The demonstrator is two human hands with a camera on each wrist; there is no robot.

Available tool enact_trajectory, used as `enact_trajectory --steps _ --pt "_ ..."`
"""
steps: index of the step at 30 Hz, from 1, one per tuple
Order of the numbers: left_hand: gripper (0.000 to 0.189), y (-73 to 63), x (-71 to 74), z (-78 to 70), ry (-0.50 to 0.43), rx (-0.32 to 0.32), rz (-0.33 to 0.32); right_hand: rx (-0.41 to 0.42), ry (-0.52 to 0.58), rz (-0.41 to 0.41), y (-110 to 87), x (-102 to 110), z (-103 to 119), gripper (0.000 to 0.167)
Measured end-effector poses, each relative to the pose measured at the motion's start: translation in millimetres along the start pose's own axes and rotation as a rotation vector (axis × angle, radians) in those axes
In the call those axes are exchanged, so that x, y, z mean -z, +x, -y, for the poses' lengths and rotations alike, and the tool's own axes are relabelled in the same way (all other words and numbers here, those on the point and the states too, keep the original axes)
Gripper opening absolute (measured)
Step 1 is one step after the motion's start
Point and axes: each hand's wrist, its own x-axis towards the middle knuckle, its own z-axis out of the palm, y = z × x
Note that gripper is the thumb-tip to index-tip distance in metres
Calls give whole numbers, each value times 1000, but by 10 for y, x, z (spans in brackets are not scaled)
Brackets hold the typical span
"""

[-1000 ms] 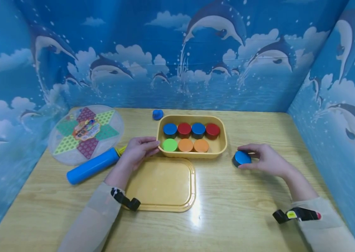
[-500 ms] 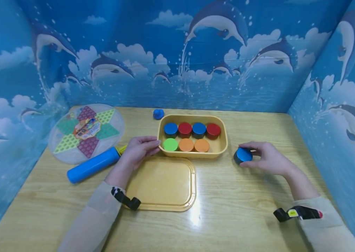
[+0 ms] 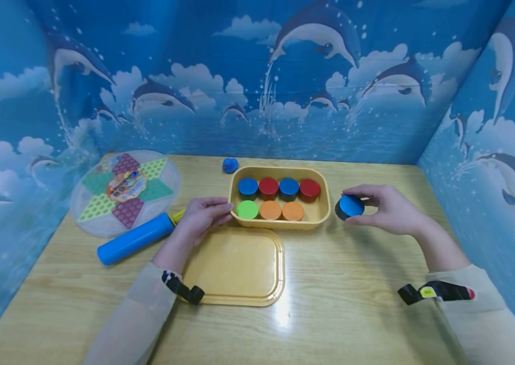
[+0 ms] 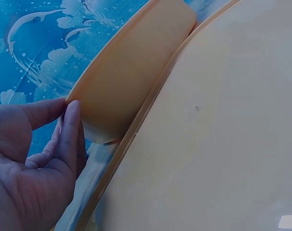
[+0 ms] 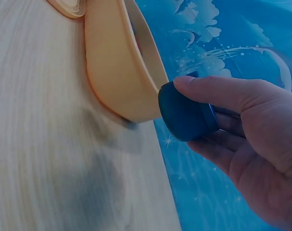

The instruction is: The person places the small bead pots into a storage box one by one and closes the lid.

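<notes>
My right hand [image 3: 389, 209] grips a short blue cylinder [image 3: 350, 206] between thumb and fingers, to the right of a yellow rectangular container [image 3: 280, 223]. In the right wrist view the blue cylinder [image 5: 184, 113] is held off the table, its flat face turned toward the container. My left hand [image 3: 203, 218] pinches the container's left rim, and the left wrist view has the thumb and fingertips right at that rim [image 4: 73, 91]. Inside the container stand blue and red cylinders [image 3: 268, 188] in a back row, with a green cylinder [image 3: 247, 209] and two orange cylinders [image 3: 293, 210] in front.
A yellow lid [image 3: 234, 266] lies flat before the container, partly under my left wrist. At left are a blue tube [image 3: 136, 240] with a yellow end and a round star-patterned game board [image 3: 125, 187]. A small blue object [image 3: 230, 165] sits behind the container. Dolphin-printed curtains [image 3: 257, 101] enclose the table.
My right hand has raised the blue cylinder from the table and brought it farther back, level with the container's right side. The left hand has stayed at the rim.
</notes>
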Motion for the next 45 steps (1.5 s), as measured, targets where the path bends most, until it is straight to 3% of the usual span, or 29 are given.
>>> enact_trajectory --steps 9,19,30,40,45 --pt "41 32 17 19 3 10 -5 1 25 61 284 12 158 66" --pt "39 32 -10 -15 30 29 -23 29 48 154 589 -98 147 65" --pt "41 20 -18 -12 16 -1 6 20 -23 281 766 -164 189 59" --pt "40 41 -5 5 6 4 4 62 -154 375 912 -196 299 57" --pt "41 50 9 12 15 16 -9 57 -165 411 960 -217 325 57"
